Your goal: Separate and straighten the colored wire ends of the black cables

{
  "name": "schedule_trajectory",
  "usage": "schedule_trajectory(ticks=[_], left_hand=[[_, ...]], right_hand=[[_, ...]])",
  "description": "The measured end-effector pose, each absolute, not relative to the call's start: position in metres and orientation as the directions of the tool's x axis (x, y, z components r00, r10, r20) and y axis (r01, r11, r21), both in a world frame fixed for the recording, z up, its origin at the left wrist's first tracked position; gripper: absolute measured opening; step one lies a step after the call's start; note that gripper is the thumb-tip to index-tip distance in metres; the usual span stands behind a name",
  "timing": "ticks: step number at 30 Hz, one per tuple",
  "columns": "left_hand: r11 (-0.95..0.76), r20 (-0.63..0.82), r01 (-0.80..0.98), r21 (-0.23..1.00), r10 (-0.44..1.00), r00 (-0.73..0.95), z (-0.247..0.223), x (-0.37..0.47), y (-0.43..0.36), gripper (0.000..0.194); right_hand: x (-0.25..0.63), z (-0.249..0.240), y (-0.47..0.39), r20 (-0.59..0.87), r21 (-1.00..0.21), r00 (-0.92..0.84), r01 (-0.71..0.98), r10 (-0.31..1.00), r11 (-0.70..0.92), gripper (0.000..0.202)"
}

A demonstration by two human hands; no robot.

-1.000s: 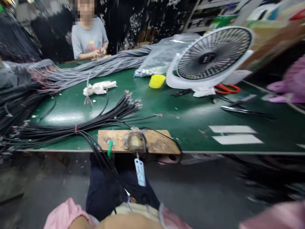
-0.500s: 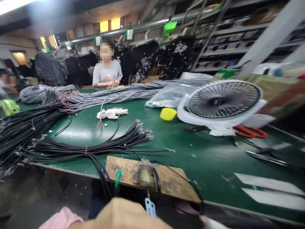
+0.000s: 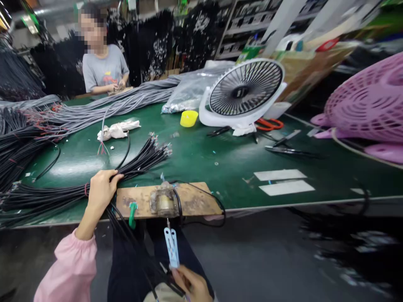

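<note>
The left hand (image 3: 102, 188) curls over one red-tied bundle of black cables (image 3: 140, 159), probably steadying it; its grip cannot be told. The bent right hand (image 3: 190, 283), hold unclear, is just below one pale-blue, two-holed plastic tag (image 3: 174, 259). Ahead, one brown wooden board (image 3: 197, 199) seemingly supports one rounded metal motor (image 3: 164, 203); rightward lie two white rectangular strips (image 3: 286, 188).

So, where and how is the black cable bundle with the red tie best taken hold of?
Probably at the red tie, from above, closing across the black cable bundle: it is gathered together there and lies along the green table, while the wire tips at the right splay.
</note>
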State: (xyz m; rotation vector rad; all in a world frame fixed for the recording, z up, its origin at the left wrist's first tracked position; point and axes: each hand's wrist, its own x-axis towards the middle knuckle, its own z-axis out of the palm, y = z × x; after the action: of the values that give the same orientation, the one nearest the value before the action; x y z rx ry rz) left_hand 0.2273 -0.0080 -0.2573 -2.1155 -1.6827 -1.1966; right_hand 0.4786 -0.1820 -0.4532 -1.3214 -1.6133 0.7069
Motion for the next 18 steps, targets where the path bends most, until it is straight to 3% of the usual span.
schedule_trajectory(ticks=[8, 13, 15, 18], left_hand=[[-0.276, 0.713, 0.845, 0.457, 0.683, -0.163, -0.246, 0.234, -0.006, 0.014], [-0.465, 0.642, 0.458, 0.758, 0.656, -0.397, -0.213, 0.232, -0.006, 0.018], [-0.537, 0.653, 0.374, 0.756, 0.649, -0.390, -0.193, 0.235, -0.007, 0.021], [-0.698, 0.774, 0.339, 0.631, 0.538, -0.334, -0.168, 0.246, -0.014, 0.021]], right_hand=[[0.469, -0.462, -0.184, 0.032, -0.949, -0.196, 0.300, 0.980, 0.091, 0.050], [0.500, -0.438, -0.204, -0.129, -0.975, -0.390, 0.217, 0.912, -0.045, 0.066], [0.514, -0.426, -0.216, -0.141, -0.975, -0.402, 0.216, 0.905, -0.056, 0.067], [0.518, -0.417, -0.232, -0.103, -0.966, -0.354, 0.258, 0.929, -0.009, 0.066]])
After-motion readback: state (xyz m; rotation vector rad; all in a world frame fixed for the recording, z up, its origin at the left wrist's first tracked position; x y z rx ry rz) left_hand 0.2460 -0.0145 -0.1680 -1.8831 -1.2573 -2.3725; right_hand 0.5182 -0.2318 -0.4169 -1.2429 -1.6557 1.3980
